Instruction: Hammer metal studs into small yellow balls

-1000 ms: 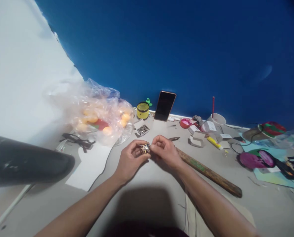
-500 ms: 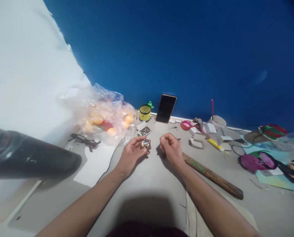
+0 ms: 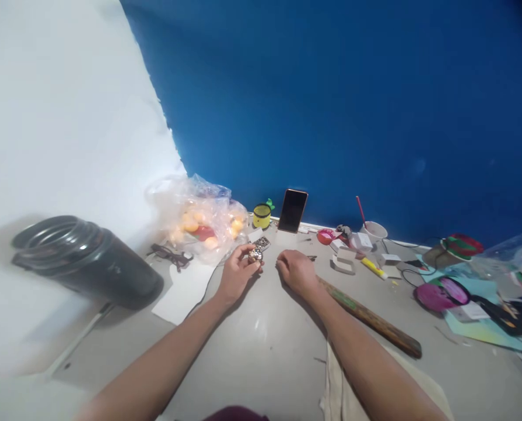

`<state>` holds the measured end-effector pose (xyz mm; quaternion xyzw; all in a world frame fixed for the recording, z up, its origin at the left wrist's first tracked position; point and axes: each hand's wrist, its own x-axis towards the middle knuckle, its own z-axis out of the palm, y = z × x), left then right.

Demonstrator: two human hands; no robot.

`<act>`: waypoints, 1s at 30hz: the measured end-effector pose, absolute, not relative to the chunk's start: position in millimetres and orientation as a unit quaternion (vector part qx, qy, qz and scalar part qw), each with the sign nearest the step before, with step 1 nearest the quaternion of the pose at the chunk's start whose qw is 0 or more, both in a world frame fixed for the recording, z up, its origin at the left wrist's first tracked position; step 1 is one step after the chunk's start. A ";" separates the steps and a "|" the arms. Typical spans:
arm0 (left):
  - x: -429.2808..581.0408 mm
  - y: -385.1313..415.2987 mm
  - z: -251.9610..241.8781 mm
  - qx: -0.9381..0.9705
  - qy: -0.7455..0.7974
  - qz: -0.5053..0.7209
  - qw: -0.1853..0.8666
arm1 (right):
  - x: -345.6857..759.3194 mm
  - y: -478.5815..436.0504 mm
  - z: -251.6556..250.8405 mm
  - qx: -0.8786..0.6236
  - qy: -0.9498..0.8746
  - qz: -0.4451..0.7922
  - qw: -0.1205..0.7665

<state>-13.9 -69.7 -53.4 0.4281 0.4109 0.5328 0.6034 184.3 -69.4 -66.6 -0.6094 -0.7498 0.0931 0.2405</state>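
Observation:
Between the thumb and fingers of my left hand point(image 3: 238, 273) is a small round ball point(image 3: 255, 255) with a shiny, speckled gold and silver surface. Just behind it lies a small open box of shiny metallic bits point(image 3: 263, 243), partly hidden by the ball. My right hand point(image 3: 296, 270) is low over the table to the right, its fingers curled together and pointing down. Whatever it may pinch is hidden under the knuckles. A thick wooden handle point(image 3: 370, 318) with a green mark runs out from beside the right wrist; its far end is covered by the hand.
At the left, a dark bottle point(image 3: 94, 263) leans toward glasses point(image 3: 173, 256) and a plastic bag of orange balls point(image 3: 195, 225). A phone point(image 3: 293, 210) stands against the blue wall beside a yellow container point(image 3: 261, 216). Rightward are a yellow tube point(image 3: 374, 268), a cup point(image 3: 374, 231) and a cloth point(image 3: 344, 386).
My right hand has lowered toward the table, with its knuckles turned up. The left hand still holds the ball. The camera view has tilted and shifted, showing more of the bottle.

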 end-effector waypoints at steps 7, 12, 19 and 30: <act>-12.6 -70.9 -55.1 0.406 0.393 0.522 0.639 | 184.3 -69.2 -66.1 -0.607 -0.756 0.078 0.231; -15.2 -67.8 -55.0 0.364 0.360 0.521 0.684 | 184.7 -68.8 -67.6 -0.604 -0.758 0.084 0.232; -20.3 -63.5 -54.5 0.351 0.352 0.497 0.711 | 185.3 -67.0 -71.2 -0.599 -0.761 0.077 0.237; -21.0 -59.2 -62.9 0.303 0.376 0.513 0.710 | 186.4 -67.1 -73.3 -0.596 -0.761 0.077 0.244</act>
